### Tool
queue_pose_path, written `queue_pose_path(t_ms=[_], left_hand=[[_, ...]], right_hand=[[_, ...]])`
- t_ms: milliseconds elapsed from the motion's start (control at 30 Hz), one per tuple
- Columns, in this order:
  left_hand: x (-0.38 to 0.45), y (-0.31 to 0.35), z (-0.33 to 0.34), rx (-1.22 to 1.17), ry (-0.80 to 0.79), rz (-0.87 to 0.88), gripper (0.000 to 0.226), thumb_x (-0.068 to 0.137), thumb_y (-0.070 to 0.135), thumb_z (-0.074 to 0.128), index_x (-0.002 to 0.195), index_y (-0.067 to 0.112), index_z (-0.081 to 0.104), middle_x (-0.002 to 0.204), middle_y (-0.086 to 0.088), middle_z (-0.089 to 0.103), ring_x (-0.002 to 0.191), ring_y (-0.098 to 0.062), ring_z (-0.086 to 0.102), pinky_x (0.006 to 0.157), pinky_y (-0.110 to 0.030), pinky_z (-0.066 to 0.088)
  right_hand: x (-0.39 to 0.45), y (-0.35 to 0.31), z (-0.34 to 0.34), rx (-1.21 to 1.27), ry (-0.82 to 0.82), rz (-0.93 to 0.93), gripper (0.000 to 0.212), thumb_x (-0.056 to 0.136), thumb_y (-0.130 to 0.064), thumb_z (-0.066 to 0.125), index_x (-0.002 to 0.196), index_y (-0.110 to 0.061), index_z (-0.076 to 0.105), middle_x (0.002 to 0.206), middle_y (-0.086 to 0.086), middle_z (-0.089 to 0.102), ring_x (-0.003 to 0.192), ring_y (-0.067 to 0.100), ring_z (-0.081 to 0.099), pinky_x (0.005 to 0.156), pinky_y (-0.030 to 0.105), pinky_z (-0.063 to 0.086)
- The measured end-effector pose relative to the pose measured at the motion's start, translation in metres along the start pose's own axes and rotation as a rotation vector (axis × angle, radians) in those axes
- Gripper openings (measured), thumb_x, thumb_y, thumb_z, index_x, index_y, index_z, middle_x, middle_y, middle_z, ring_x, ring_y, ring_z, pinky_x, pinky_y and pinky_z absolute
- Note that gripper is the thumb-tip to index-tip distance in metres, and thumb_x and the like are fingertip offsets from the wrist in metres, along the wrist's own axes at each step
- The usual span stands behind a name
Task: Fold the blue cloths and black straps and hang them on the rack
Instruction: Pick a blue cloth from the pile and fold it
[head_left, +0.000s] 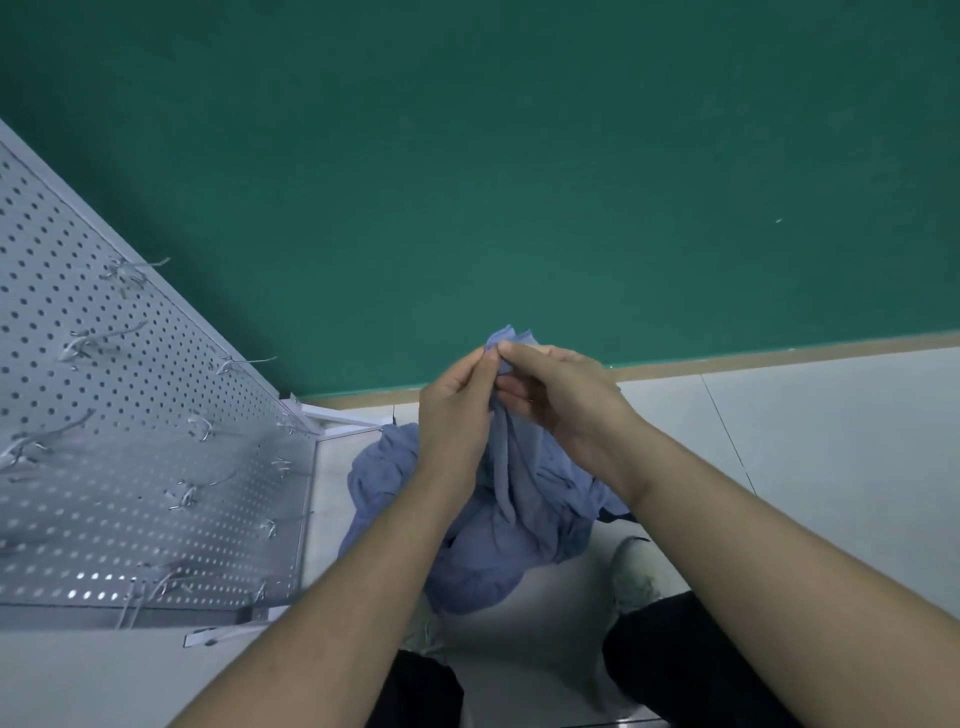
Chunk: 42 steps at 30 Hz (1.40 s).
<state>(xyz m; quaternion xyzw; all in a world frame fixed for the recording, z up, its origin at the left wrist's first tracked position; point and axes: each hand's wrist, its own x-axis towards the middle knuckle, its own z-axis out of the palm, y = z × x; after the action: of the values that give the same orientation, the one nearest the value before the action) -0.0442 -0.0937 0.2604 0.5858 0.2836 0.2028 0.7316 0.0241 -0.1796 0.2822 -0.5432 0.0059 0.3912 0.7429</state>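
**Soft cloth, pinched at its top edge**

A blue cloth is held up in front of the body, above the pale floor and before the green wall. Its upper edge is bunched between both hands, and a small tuft is seen poking out above the fingertips. The left hand is closed on that edge, thumb and fingers pinched together on the fabric. The right hand is likewise closed on it, its fingers curled round the gathered top just beside the left. The rest of the cloth is left hanging in loose folds, down toward a heap of more blue fabric on the floor; whether the two touch cannot be told.

The cloth is judged light, limp and thin: no shape is kept by it, and deep creases are formed wherever it hangs. Little slipperiness is expected, so a light pinch should be enough. Nothing fragile is involved. For a clean fold, the corners or a straight hem would best be found and taken, one in each hand, and then drawn apart so that the fabric is spread flat by its own weight.

The rack, a pegboard with wire hooks, stands to the left, near the heap. No cloth is seen hung on it. A dark scrap shows at the heap's right edge, possibly a strap.
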Motion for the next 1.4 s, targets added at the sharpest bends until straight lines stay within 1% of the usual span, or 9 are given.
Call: queue_pose_path(t_ms=[200, 367, 500, 567, 733, 867, 1000, 1267, 1400], left_hand=[[-0.008, 0.008, -0.002, 0.023, -0.118, 0.061, 0.025, 0.097, 0.008, 0.062, 0.117, 0.021, 0.070, 0.104, 0.002, 0.077, 0.099, -0.009, 0.071, 0.089, -0.023, 0.054], [-0.009, 0.014, -0.006, -0.085, -0.056, 0.003, 0.023, 0.102, 0.013, 0.053, 0.116, 0.015, 0.072, 0.103, -0.003, 0.076, 0.095, -0.014, 0.068, 0.092, -0.033, 0.053], [-0.013, 0.021, -0.011, -0.094, -0.065, -0.053, 0.022, 0.102, 0.021, 0.056, 0.110, 0.009, 0.073, 0.105, -0.010, 0.076, 0.094, -0.018, 0.068, 0.091, -0.036, 0.054], [-0.012, 0.026, -0.014, -0.034, -0.066, -0.041, 0.021, 0.100, 0.025, 0.059, 0.105, 0.011, 0.074, 0.101, -0.007, 0.075, 0.092, -0.017, 0.067, 0.091, -0.039, 0.052], [-0.015, 0.044, -0.016, 0.141, -0.147, 0.034, 0.020, 0.092, 0.038, 0.063, 0.091, 0.022, 0.076, 0.093, -0.005, 0.074, 0.088, -0.014, 0.063, 0.089, -0.041, 0.052], [-0.019, 0.055, -0.012, 0.203, -0.162, 0.082, 0.020, 0.100, 0.028, 0.059, 0.085, 0.015, 0.063, 0.077, -0.001, 0.059, 0.072, -0.012, 0.051, 0.069, -0.030, 0.043], [-0.021, 0.063, -0.012, 0.181, -0.168, 0.093, 0.020, 0.102, 0.025, 0.055, 0.084, 0.016, 0.055, 0.075, 0.000, 0.056, 0.069, -0.011, 0.048, 0.065, -0.028, 0.042], [-0.027, 0.075, -0.012, 0.159, -0.206, 0.165, 0.018, 0.103, 0.019, 0.054, 0.086, 0.013, 0.054, 0.073, 0.003, 0.060, 0.068, -0.005, 0.053, 0.064, -0.017, 0.045], [-0.031, 0.076, -0.012, 0.170, -0.234, 0.187, 0.015, 0.103, 0.019, 0.053, 0.089, 0.013, 0.057, 0.079, -0.003, 0.061, 0.072, -0.008, 0.054, 0.067, -0.020, 0.046]], right_hand=[[-0.015, -0.009, 0.002, 0.049, -0.095, 0.002, 0.019, 0.101, -0.013, 0.055, 0.101, -0.007, 0.073, 0.095, 0.005, 0.074, 0.091, 0.016, 0.071, 0.091, 0.031, 0.057], [-0.026, -0.020, -0.001, -0.144, -0.208, -0.012, 0.026, 0.102, -0.015, 0.054, 0.119, -0.005, 0.070, 0.116, 0.010, 0.074, 0.103, 0.017, 0.070, 0.094, 0.034, 0.057], [-0.026, -0.032, -0.012, -0.371, -0.071, -0.201, 0.010, 0.097, -0.012, 0.063, 0.099, -0.016, 0.072, 0.091, 0.002, 0.073, 0.079, 0.013, 0.064, 0.079, 0.028, 0.054], [-0.024, -0.037, -0.021, -0.586, 0.011, -0.383, 0.013, 0.091, -0.012, 0.071, 0.098, -0.023, 0.067, 0.093, -0.008, 0.067, 0.083, 0.010, 0.059, 0.083, 0.024, 0.049], [-0.022, -0.041, -0.026, -0.954, -0.167, -0.664, 0.028, 0.084, -0.013, 0.079, 0.095, -0.026, 0.057, 0.096, -0.015, 0.061, 0.096, 0.004, 0.058, 0.089, 0.012, 0.041], [-0.019, -0.045, -0.024, -0.982, -0.158, -0.691, 0.034, 0.081, -0.018, 0.082, 0.086, -0.029, 0.050, 0.078, -0.013, 0.053, 0.075, 0.010, 0.049, 0.075, 0.025, 0.044], [-0.020, -0.052, -0.030, -1.025, -0.176, -0.632, 0.032, 0.083, -0.021, 0.081, 0.085, -0.025, 0.049, 0.061, -0.014, 0.045, 0.058, 0.008, 0.039, 0.059, 0.024, 0.036], [-0.030, -0.053, -0.039, -1.175, -0.089, -0.953, 0.035, 0.083, -0.025, 0.077, 0.072, -0.033, 0.045, 0.074, -0.009, 0.057, 0.079, 0.017, 0.047, 0.075, 0.026, 0.040], [-0.038, -0.054, -0.037, -1.086, -0.111, -0.696, 0.035, 0.086, -0.018, 0.074, 0.082, -0.030, 0.041, 0.062, -0.010, 0.055, 0.063, 0.015, 0.049, 0.064, 0.026, 0.042]])
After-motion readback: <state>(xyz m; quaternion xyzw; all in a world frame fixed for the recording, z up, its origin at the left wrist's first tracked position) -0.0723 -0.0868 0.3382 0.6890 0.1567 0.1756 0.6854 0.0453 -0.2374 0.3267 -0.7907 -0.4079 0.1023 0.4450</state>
